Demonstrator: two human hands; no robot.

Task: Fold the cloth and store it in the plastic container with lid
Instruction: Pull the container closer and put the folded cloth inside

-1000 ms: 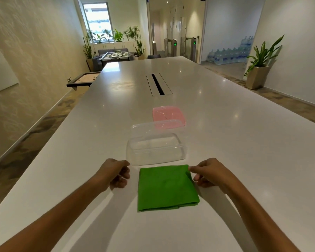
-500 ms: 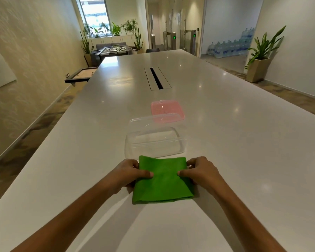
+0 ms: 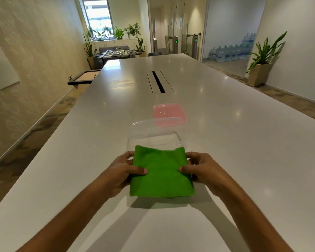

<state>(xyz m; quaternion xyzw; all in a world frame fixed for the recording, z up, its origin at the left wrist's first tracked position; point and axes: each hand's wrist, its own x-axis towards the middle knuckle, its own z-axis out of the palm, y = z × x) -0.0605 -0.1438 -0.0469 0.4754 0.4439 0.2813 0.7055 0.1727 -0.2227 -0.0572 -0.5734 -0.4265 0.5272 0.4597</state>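
One long white table [image 3: 225, 142], near edge cut off by the frame bottom; one cable slot [image 3: 158, 81] set in its middle, toward the far end. One person, two bare forearms entering from the bottom corners. One green cloth [image 3: 161, 171], folded to a rough square, lifted off the table near the near edge with its shadow on the surface below it; its far edge overlaps the near rim of the container. Left hand [image 3: 120, 171] clamps the cloth's left side, thumb on top, fingers underneath and mostly hidden. Right hand [image 3: 204, 170] clamps the right side the same way, thumb on top. One clear plastic container [image 3: 155, 137], open, just beyond the cloth along the table's midline; near wall hidden behind cloth, walls hard to make out against the white top. One pink lid [image 3: 169, 114] flat on the table just beyond the container, its near edge seen through the clear rim. No readable writing on cloth, container or lid. Beyond the far right edge, a stack of water jugs [image 3: 231, 51], count unclear, labels too blurred to read.
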